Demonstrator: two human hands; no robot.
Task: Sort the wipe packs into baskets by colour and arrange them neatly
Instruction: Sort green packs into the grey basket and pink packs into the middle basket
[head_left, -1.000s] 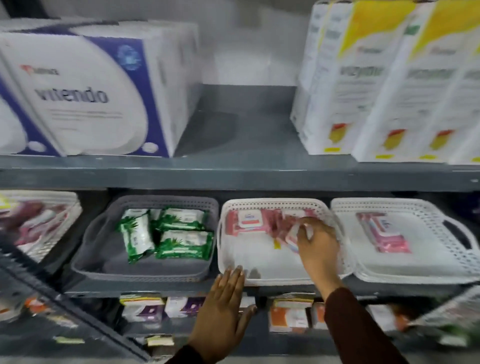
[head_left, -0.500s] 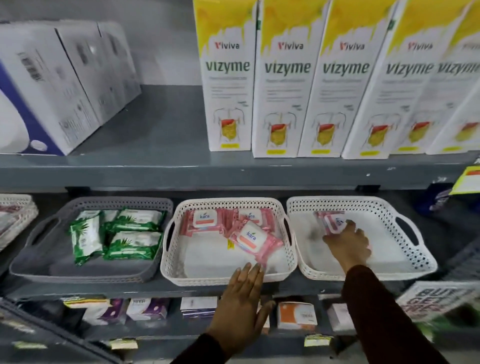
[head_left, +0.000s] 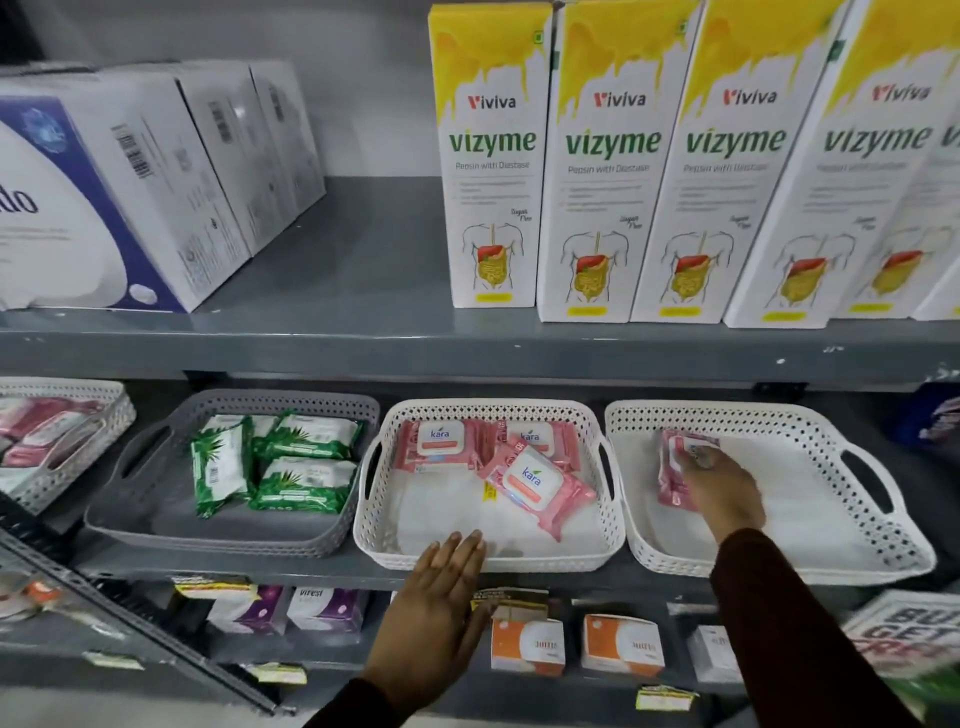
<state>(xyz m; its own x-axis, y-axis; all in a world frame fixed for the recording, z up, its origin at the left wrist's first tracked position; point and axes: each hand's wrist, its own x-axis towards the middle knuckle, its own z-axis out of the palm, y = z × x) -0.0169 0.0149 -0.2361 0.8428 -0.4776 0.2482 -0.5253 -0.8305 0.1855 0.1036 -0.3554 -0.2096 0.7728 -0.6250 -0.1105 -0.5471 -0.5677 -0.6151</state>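
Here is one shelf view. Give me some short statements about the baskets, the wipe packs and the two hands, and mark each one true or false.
1. The grey basket holds green wipe packs. True.
2. The right hand is on a pink pack in the right white basket. True.
3. The left hand holds a green pack. False: it lies flat at the middle white basket's front rim, holding nothing.
4. The middle white basket is empty. False: it holds pink Kara packs.

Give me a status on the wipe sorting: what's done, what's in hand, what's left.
Done: the green packs sit together in the grey basket.
In hand: the right hand grips a pink pack in the right white basket; the left hand rests flat at the middle white basket.
Left: the tilted pink pack there needs straightening.
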